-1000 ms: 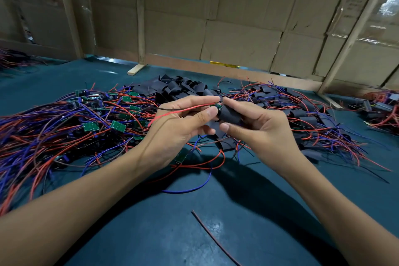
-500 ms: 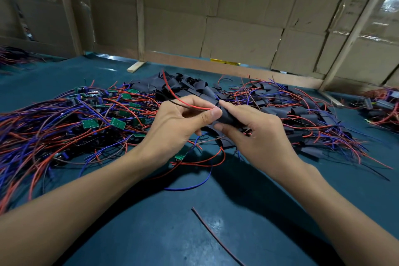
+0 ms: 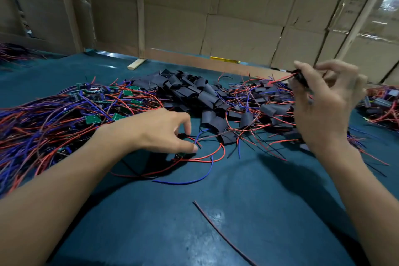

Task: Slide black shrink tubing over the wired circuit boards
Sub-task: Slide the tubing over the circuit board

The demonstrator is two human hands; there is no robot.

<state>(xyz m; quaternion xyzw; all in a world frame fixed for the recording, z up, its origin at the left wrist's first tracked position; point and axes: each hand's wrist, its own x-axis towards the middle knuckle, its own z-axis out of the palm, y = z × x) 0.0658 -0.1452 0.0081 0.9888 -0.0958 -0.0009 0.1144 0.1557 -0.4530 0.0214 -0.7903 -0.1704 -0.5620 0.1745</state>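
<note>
My right hand point(image 3: 323, 110) is raised at the right and pinches a circuit board sleeved in black shrink tubing point(image 3: 301, 77), whose red wire trails left. My left hand point(image 3: 155, 134) is down on the mat, thumb and fingers curled round a small wired circuit board point(image 3: 181, 154) with red and blue leads. A heap of cut black tubing pieces point(image 3: 190, 90) lies behind the left hand. Bare green boards with red and blue wires point(image 3: 92, 119) are piled at the left.
Sleeved boards with tangled wires point(image 3: 259, 106) lie between my hands. More wired parts point(image 3: 384, 103) sit at the far right. A loose brown wire point(image 3: 216, 229) lies on the teal mat point(image 3: 151, 211) near me. A cardboard wall point(image 3: 237, 28) and a wood block point(image 3: 136, 63) close the back.
My hands have parted. The right hand carried the sleeved board up and to the right. The left hand let go and dropped onto another wired board on the mat.
</note>
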